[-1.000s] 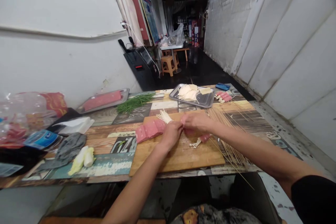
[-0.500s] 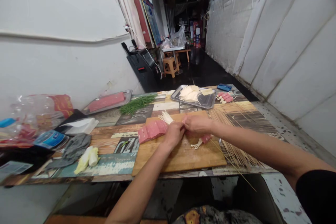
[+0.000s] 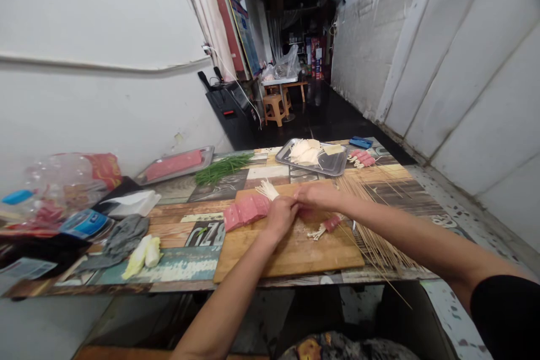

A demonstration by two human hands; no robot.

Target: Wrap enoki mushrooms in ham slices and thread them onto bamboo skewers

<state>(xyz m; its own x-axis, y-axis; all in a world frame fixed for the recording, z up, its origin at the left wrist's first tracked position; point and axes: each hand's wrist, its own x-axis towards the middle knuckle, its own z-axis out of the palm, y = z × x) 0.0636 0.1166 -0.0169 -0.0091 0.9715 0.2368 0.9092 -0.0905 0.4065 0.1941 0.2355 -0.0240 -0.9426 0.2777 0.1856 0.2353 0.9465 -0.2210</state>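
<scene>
My left hand [image 3: 280, 215] and my right hand [image 3: 317, 198] meet over a wooden cutting board [image 3: 291, 247], fingers curled round something pink between them that I cannot make out clearly. Pink meat slices [image 3: 246, 211] lie in a row just left of my left hand. A small bunch of enoki mushrooms [image 3: 267, 189] sits behind them. A rolled piece with mushroom ends [image 3: 327, 226] lies on the board under my right wrist. Bamboo skewers [image 3: 371, 219] are spread to the right of the board.
A metal tray [image 3: 327, 164] with pale slices stands at the back, finished rolls [image 3: 360, 158] and a blue item [image 3: 360, 142] beside it. Green chives [image 3: 221, 167], a tray of meat [image 3: 175, 163], cabbage pieces [image 3: 143, 253], a grey cloth [image 3: 124, 234] and bags lie left.
The view has shifted slightly; both hands stay together over the board with only small finger movement.
</scene>
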